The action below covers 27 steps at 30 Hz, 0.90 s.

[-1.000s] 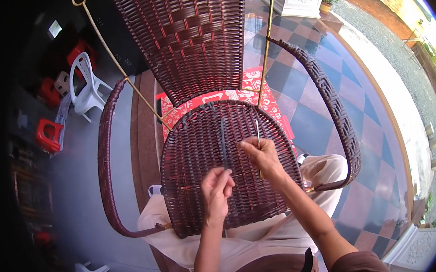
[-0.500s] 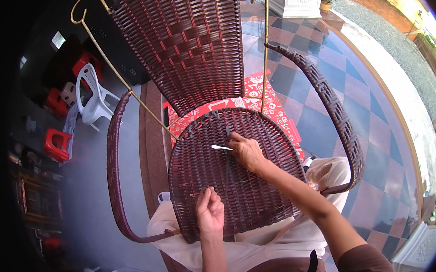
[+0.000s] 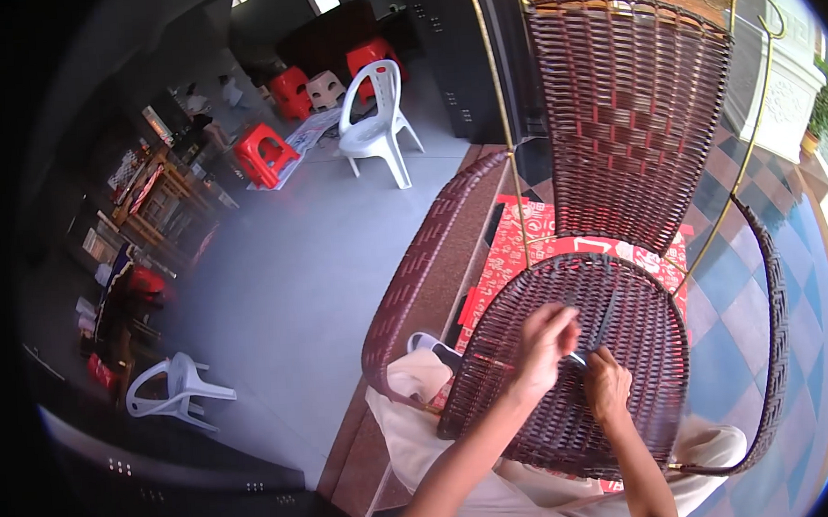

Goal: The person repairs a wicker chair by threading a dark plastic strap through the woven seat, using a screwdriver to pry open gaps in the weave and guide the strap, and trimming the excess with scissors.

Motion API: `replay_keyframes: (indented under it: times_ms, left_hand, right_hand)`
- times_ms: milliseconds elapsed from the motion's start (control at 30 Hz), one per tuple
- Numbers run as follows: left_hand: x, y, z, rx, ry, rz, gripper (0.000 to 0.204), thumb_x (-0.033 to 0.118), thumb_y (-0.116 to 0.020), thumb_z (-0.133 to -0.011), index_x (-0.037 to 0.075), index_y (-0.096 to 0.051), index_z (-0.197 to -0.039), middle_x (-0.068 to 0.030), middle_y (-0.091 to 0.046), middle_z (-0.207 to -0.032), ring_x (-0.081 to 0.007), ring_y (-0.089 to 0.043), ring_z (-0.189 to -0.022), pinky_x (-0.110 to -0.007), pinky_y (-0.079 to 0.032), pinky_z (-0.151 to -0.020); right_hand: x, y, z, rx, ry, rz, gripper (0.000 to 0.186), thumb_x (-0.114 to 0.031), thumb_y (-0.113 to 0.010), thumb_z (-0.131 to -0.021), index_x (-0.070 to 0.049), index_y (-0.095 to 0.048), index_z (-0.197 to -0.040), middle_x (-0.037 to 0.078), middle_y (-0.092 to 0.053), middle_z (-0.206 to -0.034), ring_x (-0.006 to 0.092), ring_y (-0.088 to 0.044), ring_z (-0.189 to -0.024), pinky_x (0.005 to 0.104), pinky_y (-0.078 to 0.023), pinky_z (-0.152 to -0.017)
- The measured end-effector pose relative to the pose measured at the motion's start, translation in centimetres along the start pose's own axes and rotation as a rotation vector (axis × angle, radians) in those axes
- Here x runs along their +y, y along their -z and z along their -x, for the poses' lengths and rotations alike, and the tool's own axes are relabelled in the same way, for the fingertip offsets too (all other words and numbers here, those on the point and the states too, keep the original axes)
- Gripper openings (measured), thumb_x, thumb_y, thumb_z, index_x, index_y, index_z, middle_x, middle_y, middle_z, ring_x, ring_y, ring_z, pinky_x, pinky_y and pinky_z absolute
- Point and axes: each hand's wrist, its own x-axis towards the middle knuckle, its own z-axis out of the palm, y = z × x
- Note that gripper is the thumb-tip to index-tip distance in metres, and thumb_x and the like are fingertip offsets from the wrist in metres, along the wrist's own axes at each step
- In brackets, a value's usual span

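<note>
A brown woven chair seat (image 3: 504, 366) lies before me, its tall woven backrest (image 3: 627, 116) rising beyond it. My right hand (image 3: 608, 389) is closed low over the middle of the seat. From its fingers a small, pale, flat tool (image 3: 578, 358) sticks out toward the left; its exact kind is unclear. Just left of it, my left hand (image 3: 542, 350) is held above the weave, slightly blurred, fingers bent together; whatever they hold is hidden. A dark grey strip (image 3: 611, 316) runs along the seat beyond my right hand.
Woven armrests (image 3: 433, 267) curve around both sides on thin gold-coloured rods. A red patterned mat (image 3: 516, 244) lies under the chair. A white plastic chair (image 3: 379, 129) and a red stool (image 3: 265, 156) stand on the grey floor at far left; another pale chair (image 3: 179, 392) is nearer.
The view has swung left, so the chair appears farther right. My left hand has gone from the seat's near edge up to beside my right hand, which still has the pale tool.
</note>
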Motion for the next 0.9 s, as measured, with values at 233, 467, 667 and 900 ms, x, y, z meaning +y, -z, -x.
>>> replay_keyframes:
  times_ms: [233,467,667,900]
  left_hand:
    - [-7.3,-4.8,-7.5,-0.064,0.139,-0.295,0.014,0.016,-0.057,-0.083,0.007,-0.053,-0.074,-0.0032,-0.055,-0.058,-0.007,-0.045,-0.04,-0.02,-0.032,-0.034]
    - [-10.2,-1.6,-10.4,-0.013,0.071,-0.368,0.01,0.012,-0.059,-0.078,0.004,-0.055,-0.074,-0.0092,-0.06,-0.062,-0.0083,-0.047,-0.04,-0.02,-0.035,-0.034]
    - [-11.8,-3.8,-10.4,0.118,0.09,-0.552,0.019,0.014,-0.054,-0.086,0.002,-0.051,-0.072,-0.0095,-0.059,-0.058,-0.0086,-0.045,-0.036,-0.021,-0.032,-0.032]
    - [-11.4,-3.3,-8.7,0.166,0.037,-0.482,0.02,0.017,-0.049,-0.088,0.002,-0.049,-0.075,-0.0099,-0.059,-0.059,-0.0101,-0.047,-0.036,-0.021,-0.034,-0.033]
  right_hand:
    - [-1.3,2.1,1.5,-0.01,-0.271,-0.306,0.017,-0.004,-0.054,-0.075,0.0,-0.06,-0.09,0.012,-0.058,-0.095,0.033,-0.059,-0.081,0.0405,-0.047,-0.07]
    - [-2.7,1.8,2.4,-0.205,-0.39,-0.38,0.041,0.005,-0.042,-0.074,0.001,-0.049,-0.114,0.018,-0.048,-0.12,0.0373,-0.053,-0.099,0.0432,-0.046,-0.081]
    - [-0.8,3.5,4.4,-0.12,-0.381,-0.449,0.039,0.005,-0.052,-0.069,0.003,-0.051,-0.108,0.02,-0.048,-0.113,0.0395,-0.054,-0.094,0.0411,-0.047,-0.077]
    - [2.7,6.5,4.1,-0.066,-0.581,-0.672,0.028,-0.009,-0.062,-0.076,0.001,-0.058,-0.102,0.018,-0.057,-0.08,0.0313,-0.059,-0.077,0.0346,-0.046,-0.069]
